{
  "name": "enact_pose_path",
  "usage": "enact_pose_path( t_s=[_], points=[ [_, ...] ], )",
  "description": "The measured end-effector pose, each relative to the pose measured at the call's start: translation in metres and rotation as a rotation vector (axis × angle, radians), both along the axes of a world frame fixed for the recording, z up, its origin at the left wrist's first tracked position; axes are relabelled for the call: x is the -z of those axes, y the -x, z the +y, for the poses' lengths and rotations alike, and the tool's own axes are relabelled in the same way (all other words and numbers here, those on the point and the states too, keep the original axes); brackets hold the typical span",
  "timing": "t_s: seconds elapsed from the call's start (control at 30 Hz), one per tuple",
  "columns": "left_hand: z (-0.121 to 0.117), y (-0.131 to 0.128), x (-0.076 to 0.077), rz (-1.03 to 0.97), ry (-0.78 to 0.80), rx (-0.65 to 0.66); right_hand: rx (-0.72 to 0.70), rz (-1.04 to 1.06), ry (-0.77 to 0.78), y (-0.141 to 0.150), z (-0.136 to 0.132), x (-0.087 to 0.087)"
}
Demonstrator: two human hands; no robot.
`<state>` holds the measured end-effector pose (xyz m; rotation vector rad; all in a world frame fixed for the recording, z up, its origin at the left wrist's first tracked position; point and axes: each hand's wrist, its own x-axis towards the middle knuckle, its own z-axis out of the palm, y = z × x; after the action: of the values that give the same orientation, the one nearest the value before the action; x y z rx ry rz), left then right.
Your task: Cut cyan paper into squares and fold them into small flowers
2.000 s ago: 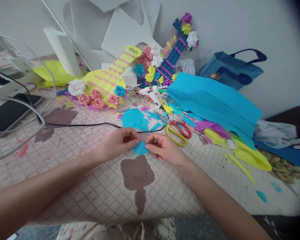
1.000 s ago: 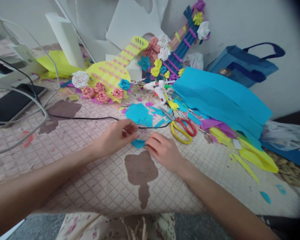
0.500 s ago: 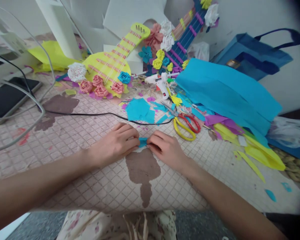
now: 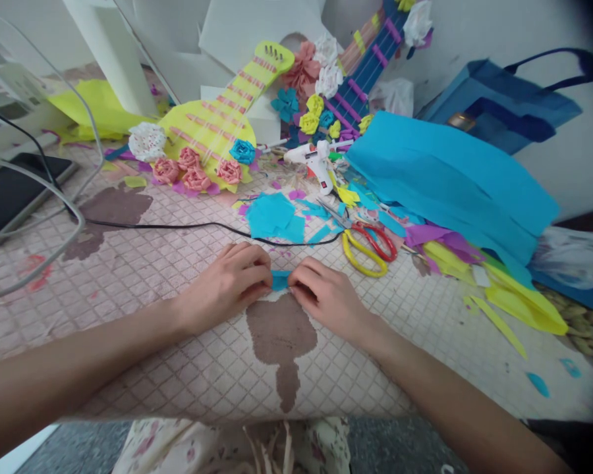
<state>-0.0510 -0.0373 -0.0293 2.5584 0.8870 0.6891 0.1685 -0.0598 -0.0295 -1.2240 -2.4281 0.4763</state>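
Between my hands is a small piece of blue crepe paper, low over the tablecloth. My left hand pinches its left end, and my right hand pinches the right end with curled fingers. Only the middle of the piece shows; both ends are hidden under the fingers. Just beyond the hands lies a small stack of cut blue paper pieces. Scissors with red and yellow handles rest to the right of that stack, their blades pointing away to the left.
A black cord crosses the table behind my hands. A white glue gun stands among paper scraps. Farther back are a yellow paper guitar with paper flowers, a large blue sheet and a blue bag. A phone lies left.
My hands still pinch the blue paper, and slightly more of it shows between the fingers. The whole view has shifted very slightly.
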Motion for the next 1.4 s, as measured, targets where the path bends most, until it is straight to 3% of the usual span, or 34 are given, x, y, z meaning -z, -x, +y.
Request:
enact_pose_path(
  t_s=[0.17,0.4,0.8,1.4],
  points=[
    [0.0,-0.003,-0.001,-0.056,0.129,-0.072,0.065,0.066,0.062,0.003,-0.001,-0.002],
    [-0.003,-0.008,-0.003,-0.097,0.166,-0.14,0.125,0.081,0.099,0.006,-0.002,-0.003],
    [-0.003,-0.009,-0.001,-0.084,0.186,-0.13,0.163,0.114,0.175,0.006,-0.002,-0.004],
    [-0.002,-0.011,-0.001,-0.068,0.187,-0.151,0.2,0.065,0.13,0.01,-0.003,-0.003]
  ],
)
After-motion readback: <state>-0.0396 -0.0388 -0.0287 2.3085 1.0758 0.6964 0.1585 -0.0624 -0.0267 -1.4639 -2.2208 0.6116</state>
